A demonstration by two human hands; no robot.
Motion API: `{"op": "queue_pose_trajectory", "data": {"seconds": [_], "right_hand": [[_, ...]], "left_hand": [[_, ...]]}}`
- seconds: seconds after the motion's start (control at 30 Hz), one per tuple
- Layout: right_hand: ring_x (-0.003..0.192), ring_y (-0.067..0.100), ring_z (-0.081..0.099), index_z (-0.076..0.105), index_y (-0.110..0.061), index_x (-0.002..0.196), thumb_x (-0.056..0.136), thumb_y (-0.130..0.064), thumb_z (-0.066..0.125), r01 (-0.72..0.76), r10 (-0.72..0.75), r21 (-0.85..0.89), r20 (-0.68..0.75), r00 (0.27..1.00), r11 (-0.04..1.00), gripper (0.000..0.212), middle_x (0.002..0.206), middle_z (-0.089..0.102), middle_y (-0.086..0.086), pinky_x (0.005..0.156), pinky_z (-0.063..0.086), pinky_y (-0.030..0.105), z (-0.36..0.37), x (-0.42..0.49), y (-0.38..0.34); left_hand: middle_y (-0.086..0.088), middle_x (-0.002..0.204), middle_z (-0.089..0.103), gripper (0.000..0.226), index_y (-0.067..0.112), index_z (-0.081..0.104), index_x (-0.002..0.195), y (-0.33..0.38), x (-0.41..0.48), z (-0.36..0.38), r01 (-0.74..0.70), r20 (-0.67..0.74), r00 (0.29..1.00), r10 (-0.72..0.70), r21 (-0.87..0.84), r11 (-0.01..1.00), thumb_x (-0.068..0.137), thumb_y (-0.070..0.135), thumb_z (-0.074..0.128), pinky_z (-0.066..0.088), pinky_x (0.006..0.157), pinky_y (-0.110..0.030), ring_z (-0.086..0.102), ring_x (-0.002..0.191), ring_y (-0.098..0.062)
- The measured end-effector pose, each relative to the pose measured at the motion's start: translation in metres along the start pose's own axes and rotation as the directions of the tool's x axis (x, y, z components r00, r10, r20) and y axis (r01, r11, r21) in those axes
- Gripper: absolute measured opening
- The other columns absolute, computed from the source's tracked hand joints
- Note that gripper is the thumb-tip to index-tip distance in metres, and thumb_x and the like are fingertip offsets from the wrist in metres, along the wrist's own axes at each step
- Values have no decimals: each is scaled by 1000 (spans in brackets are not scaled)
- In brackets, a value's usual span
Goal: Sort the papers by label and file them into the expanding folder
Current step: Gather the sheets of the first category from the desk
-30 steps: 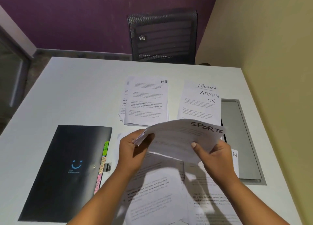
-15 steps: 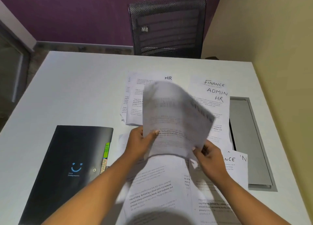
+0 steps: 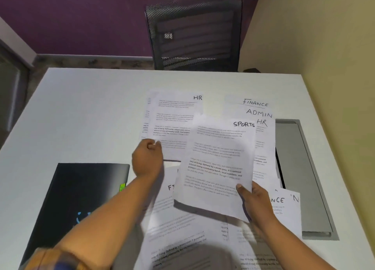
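Head view. Midway through sorting, seemingly. Pinching white printed sheet labelled SPORTS (image 3: 217, 164) at near right corner with right hand (image 3: 257, 202), mid-scene. Curling left hand (image 3: 147, 160) beside far HR-labelled paper pile (image 3: 172, 115); cannot tell grip. Filing apparently not begun: closed black plastic expanding folder (image 3: 85, 188) near left; unsorted loose sheets (image 3: 182, 239) nearest.

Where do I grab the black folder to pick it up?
Probably its far left corner, coming from the left. The black folder lies flat with bare table there, while the left arm crosses its tabbed right edge.
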State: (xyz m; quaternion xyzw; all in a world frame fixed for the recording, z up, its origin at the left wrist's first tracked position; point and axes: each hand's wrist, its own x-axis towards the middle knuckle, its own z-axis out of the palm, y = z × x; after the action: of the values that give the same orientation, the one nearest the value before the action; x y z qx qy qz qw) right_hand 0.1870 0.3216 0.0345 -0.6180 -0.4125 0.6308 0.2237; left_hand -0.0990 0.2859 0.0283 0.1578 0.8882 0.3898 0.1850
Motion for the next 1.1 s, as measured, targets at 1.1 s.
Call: {"op": "queue_pose_trajectory", "data": {"seconds": [1.1], "right_hand": [[92,17,75,68,-12,115,97,-6,58,-1,5,64,-57,998,998,21,101,78,0,78,58,30,-13,12,9]], "left_hand": [[-5,103,70,17,12,62,106,10,57,33,257,248,948,-199,-228,939,90,17,65,55,77,-33,68,89,-24]]}}
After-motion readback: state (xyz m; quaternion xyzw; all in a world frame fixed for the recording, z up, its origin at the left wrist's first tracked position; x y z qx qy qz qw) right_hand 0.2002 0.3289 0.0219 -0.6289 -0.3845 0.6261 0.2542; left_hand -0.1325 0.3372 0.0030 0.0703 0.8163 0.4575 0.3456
